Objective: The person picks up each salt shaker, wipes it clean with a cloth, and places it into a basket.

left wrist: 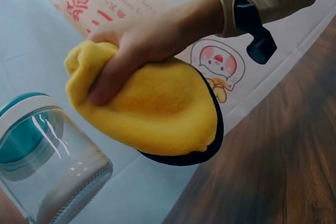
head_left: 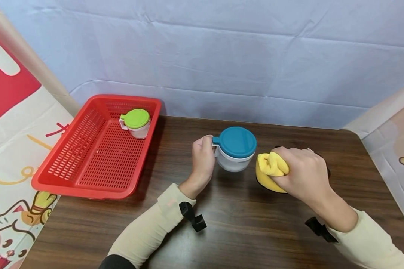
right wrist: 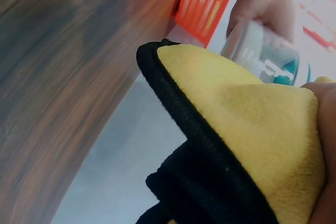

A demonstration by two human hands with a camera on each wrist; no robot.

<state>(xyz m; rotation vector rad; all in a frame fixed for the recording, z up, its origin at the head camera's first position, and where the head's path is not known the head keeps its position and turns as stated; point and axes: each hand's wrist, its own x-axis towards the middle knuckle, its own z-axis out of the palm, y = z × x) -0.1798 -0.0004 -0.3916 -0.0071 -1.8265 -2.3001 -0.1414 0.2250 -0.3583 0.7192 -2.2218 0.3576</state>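
Observation:
A clear cup with a teal lid (head_left: pixel 236 148) is held over the dark wooden table (head_left: pixel 242 224); my left hand (head_left: pixel 203 158) grips its handle. Just right of the cup, my right hand (head_left: pixel 303 172) clutches a bunched yellow cloth (head_left: pixel 270 170) with a black edge. In the left wrist view the yellow cloth (left wrist: pixel 157 114) fills the middle, held by the right hand (left wrist: pixel 142 40), and the cup (left wrist: pixel 44 161) shows at lower left. The right wrist view is filled by the cloth (right wrist: pixel 252 129), with the cup (right wrist: pixel 268 56) blurred behind it.
A red perforated basket (head_left: pixel 97 149) stands at the left of the table, holding a second cup with a green lid (head_left: pixel 136 122). A pale blue backdrop hangs behind. Printed cartoon sheets line both sides.

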